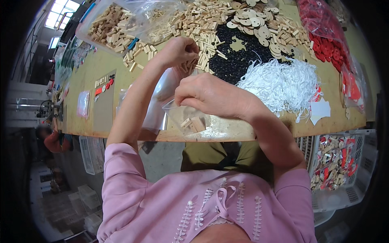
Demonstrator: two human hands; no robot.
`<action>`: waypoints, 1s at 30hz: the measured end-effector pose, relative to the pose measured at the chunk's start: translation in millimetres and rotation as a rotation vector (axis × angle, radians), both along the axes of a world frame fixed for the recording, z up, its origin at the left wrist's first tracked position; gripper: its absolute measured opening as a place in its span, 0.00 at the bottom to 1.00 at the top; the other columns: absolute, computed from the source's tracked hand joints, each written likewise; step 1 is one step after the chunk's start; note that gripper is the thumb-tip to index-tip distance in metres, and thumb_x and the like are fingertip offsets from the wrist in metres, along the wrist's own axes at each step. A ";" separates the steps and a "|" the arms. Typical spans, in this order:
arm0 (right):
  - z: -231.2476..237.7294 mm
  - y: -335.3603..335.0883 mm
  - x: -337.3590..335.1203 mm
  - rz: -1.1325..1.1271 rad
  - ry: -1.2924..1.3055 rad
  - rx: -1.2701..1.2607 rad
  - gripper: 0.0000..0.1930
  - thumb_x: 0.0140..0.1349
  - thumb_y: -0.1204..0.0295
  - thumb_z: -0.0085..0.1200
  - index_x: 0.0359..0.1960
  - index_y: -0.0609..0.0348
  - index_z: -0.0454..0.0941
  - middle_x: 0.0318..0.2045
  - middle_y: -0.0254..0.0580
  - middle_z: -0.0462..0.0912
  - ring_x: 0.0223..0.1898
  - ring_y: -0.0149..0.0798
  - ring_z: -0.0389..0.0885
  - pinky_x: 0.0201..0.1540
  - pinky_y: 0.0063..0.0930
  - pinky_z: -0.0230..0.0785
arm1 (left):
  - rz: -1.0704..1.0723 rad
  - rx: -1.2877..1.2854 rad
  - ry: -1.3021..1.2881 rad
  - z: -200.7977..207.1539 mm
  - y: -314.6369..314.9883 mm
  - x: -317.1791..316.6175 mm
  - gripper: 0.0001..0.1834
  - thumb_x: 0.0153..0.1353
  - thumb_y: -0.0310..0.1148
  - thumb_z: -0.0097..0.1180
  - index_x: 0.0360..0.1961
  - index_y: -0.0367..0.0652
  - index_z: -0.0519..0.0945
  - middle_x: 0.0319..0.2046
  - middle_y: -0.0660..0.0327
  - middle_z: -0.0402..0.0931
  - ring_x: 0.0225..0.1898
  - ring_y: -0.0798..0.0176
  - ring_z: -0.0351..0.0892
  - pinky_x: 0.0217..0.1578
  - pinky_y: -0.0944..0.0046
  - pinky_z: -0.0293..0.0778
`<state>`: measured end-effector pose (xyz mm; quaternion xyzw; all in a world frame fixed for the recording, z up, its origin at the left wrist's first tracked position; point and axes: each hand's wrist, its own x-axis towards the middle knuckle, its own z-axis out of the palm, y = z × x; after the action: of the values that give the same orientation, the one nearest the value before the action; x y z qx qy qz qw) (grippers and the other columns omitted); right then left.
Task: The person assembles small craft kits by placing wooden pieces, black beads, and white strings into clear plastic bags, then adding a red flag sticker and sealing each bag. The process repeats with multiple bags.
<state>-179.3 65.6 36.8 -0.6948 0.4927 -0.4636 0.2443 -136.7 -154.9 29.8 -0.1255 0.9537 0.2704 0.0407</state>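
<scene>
My right hand [214,95] pinches the top of a small clear plastic bag [180,113], which sits near the table's front edge with pale wooden blocks [197,124] inside. My left hand [178,50], fingers curled, is at a heap of thin pale wooden sticks [208,48]; I cannot tell whether it grips any. Beyond lie small black rings [227,67], a tangle of white string [279,85], round wooden discs [249,18] and, farther right, red plastic-looking discs [328,50].
</scene>
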 end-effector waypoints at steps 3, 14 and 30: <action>-1.6 -0.2 1.6 -0.011 -0.002 0.000 0.07 0.62 0.75 0.56 0.38 0.61 0.85 0.33 0.54 0.86 0.40 0.56 0.86 0.46 0.46 0.78 | -0.027 0.035 0.054 -9.2 -13.7 0.9 0.09 0.54 0.28 0.70 0.38 0.39 0.87 0.30 0.58 0.87 0.32 0.65 0.84 0.37 0.63 0.81; -3.4 -3.3 -0.4 -0.035 0.008 0.046 0.08 0.62 0.76 0.56 0.39 0.61 0.85 0.34 0.53 0.86 0.40 0.54 0.87 0.46 0.43 0.78 | 0.019 -0.036 0.109 -7.7 -9.7 13.0 0.08 0.57 0.28 0.68 0.37 0.37 0.88 0.30 0.58 0.87 0.31 0.64 0.85 0.37 0.63 0.80; -4.1 -5.2 -18.3 -0.134 -0.011 -0.049 0.04 0.62 0.77 0.58 0.37 0.62 0.82 0.37 0.42 0.81 0.41 0.42 0.82 0.46 0.31 0.74 | 0.009 0.834 0.284 45.7 28.0 94.0 0.10 0.66 0.30 0.67 0.46 0.39 0.86 0.39 0.65 0.85 0.42 0.72 0.80 0.43 0.69 0.77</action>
<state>-197.6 60.4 32.7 -0.6636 0.5251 -0.4945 0.1983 -42.8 -126.9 75.4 -0.0640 0.7585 0.6469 -0.0448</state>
